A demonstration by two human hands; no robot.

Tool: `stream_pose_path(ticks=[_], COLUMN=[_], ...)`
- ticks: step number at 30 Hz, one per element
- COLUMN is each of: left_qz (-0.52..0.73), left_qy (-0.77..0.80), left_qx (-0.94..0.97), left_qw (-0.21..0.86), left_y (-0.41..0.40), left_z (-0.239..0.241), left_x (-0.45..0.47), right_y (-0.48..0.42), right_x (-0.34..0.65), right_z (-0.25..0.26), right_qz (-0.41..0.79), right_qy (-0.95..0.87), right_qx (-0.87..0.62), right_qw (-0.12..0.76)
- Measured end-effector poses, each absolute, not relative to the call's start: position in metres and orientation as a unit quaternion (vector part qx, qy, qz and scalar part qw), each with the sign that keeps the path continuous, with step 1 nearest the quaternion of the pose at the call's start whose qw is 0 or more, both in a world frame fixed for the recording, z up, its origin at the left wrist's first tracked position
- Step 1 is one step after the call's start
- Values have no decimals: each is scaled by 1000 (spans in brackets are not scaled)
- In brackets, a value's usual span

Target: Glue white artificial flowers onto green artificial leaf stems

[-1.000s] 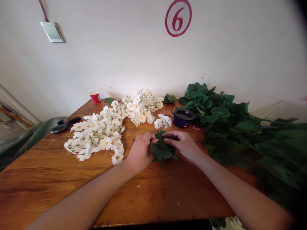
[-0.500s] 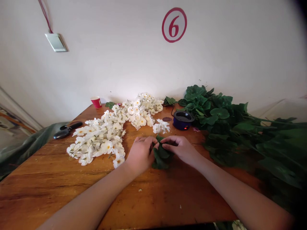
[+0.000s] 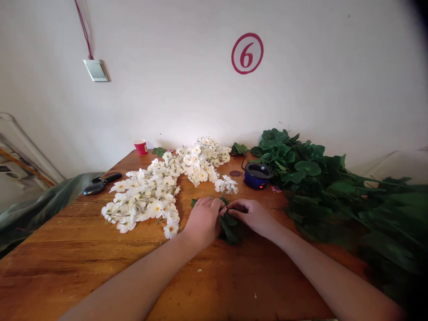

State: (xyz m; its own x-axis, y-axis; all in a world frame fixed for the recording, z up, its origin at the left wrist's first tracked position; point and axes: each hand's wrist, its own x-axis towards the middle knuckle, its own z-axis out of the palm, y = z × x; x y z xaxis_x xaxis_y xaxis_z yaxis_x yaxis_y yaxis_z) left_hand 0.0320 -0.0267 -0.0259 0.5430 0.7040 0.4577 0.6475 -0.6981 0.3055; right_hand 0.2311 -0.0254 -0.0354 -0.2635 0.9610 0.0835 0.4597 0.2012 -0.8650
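Both my hands meet over the wooden table. My left hand (image 3: 203, 220) and my right hand (image 3: 251, 215) pinch a small bunch of dark green artificial leaves (image 3: 229, 228), and the fingers hide most of it. One leaf tip (image 3: 194, 203) sticks out past my left hand. A short spray of white artificial blossoms (image 3: 226, 184) lies just beyond my fingers. A larger heap of white blossom sprays (image 3: 143, 198) spreads to the left of my left hand.
A large mass of green leafy stems (image 3: 310, 178) covers the right side of the table. Beyond my hands stand a dark blue round pot (image 3: 257, 175) with a red light and a red paper cup (image 3: 141, 147). Black-handled scissors (image 3: 100, 187) lie near the left edge, beside a green cloth (image 3: 43, 200).
The leaf bunch is now gathered tighter and looks smaller between my hands, which have drawn closer. The whole scene sits lower in the picture because the view has tilted up.
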Motion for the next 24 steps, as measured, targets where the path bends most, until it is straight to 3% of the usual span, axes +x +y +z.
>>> stream_pose_path(ticks=[5,9,14,18,21,24], left_qz=[286,289,276,277,278,288], left_qy=[391,388,399,402,403,398], left_qx=[873,874,874,871,870,868], left_qw=[49,48,42,54,60,70], left_y=[-23,-23,-22,-21,-20,-20], left_z=[-31,-34,-36,-38,-39,-40], left_x=[32,31,32,32,32,31], right_y=[-28,-26,-9,28,58,77], right_x=[232,233,224,208,195,183], right_z=[-30,-29,-11,14,24,20], right_qz=[249,125,91,89,185,223], right_qy=[-739,-705,-706,-763,-757,-742], right_qx=[-547,-589,-540,-513,-559,-576], right_qw=[304,374,448,383,284,259])
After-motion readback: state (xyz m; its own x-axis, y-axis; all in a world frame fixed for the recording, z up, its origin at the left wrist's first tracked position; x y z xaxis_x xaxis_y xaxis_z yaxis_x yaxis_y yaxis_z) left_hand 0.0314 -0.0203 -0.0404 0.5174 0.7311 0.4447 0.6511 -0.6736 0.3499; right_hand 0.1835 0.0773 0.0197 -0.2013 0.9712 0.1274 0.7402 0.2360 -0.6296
